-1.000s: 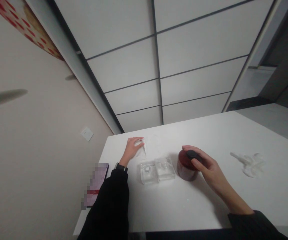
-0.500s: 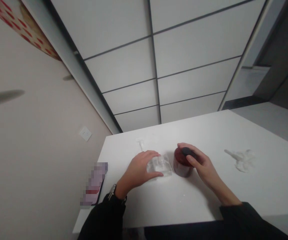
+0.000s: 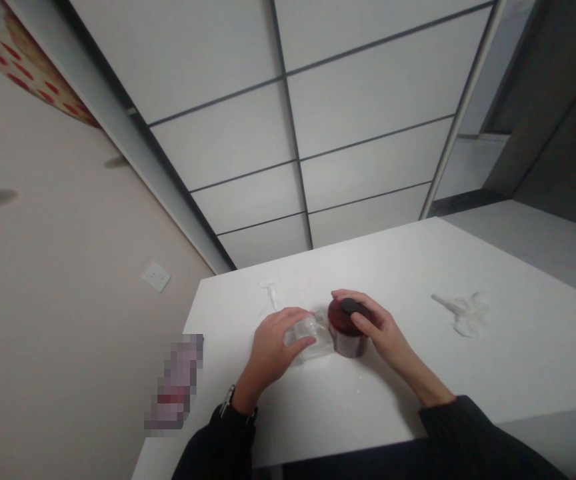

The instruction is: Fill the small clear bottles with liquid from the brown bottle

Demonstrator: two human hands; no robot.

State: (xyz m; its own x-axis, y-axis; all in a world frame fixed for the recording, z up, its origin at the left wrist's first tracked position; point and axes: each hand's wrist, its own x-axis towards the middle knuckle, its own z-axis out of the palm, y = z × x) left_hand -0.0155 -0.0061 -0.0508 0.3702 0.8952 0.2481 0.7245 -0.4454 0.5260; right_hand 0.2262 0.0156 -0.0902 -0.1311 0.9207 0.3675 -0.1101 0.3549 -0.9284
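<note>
Showing a white bench (image 3: 468,373) in the lower half of the frame, seen from the head camera, with both of the person's hands at work near its centre. The left hand (image 3: 273,343) lies over a clear plastic box (image 3: 313,340), its fingers (image 3: 301,344) curled around the box's near and left sides and gripping it (the box's contents are too faint to make out). Just right of the box, touching or nearly touching it, stands a dark red jar (image 3: 345,333) with a black cap (image 3: 351,307) on top. The right hand (image 3: 375,330) rests on this jar from the right, its fingers (image 3: 355,297) wrapped over the cap and upper rim, closed on the jar. Both forearms, in black sleeves, enter from the lower edge of the frame; a watch (image 3: 228,400) sits on the left wrist. A small clear piece (image 3: 269,291) lies on the bench beyond the left hand, towards the far edge. Well apart, at the right of the frame, lies a pale translucent object (image 3: 461,312) of irregular outline. A wall socket (image 3: 157,277) shows on the beige wall at left of centre.
</note>
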